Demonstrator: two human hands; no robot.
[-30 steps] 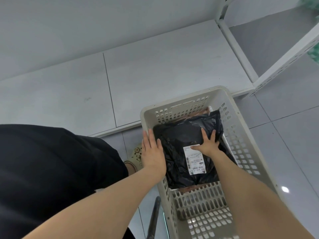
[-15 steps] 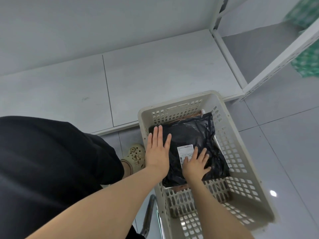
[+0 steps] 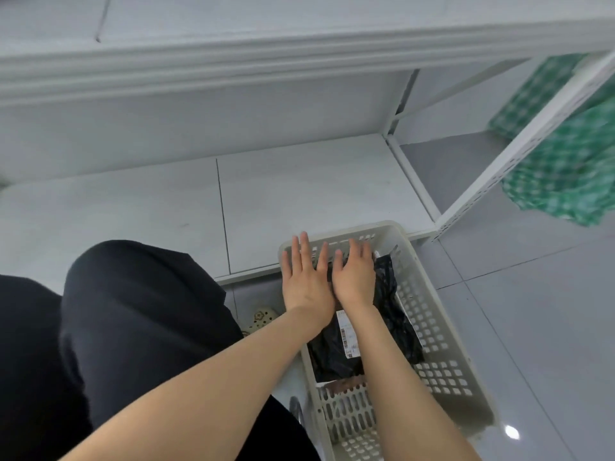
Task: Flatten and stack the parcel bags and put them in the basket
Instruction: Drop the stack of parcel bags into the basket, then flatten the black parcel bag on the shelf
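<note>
Black glossy plastic parcel bag (image 3: 392, 314) w/ white shipping label (image 3: 347, 337) lies flat inside the cream perforated plastic basket (image 3: 442, 331), lower centre-right of frame. A brown edge peeks out at its near side, prob. another bag under it in the stack.

Left hand (image 3: 306, 281) & right hand (image 3: 354, 277) sit side by side over the bag's far end, palms down, fingers straight, gripping nothing. Looks like smoothing, to push air out so the stack stays low. Motion blur, so can't tell if the palms actually touch the plastic. Left fingertips overlap the far rim in the picture.

Room: the bag runs nearly wall to wall, hemmed on 2 long sides, so little slack to shift it. Straight up is the free way out for the hands. White perforated metal shelf frame (image 3: 519, 154) stands just beyond the far rim, and the grey tile floor (image 3: 532, 327) at right is open.
</note>
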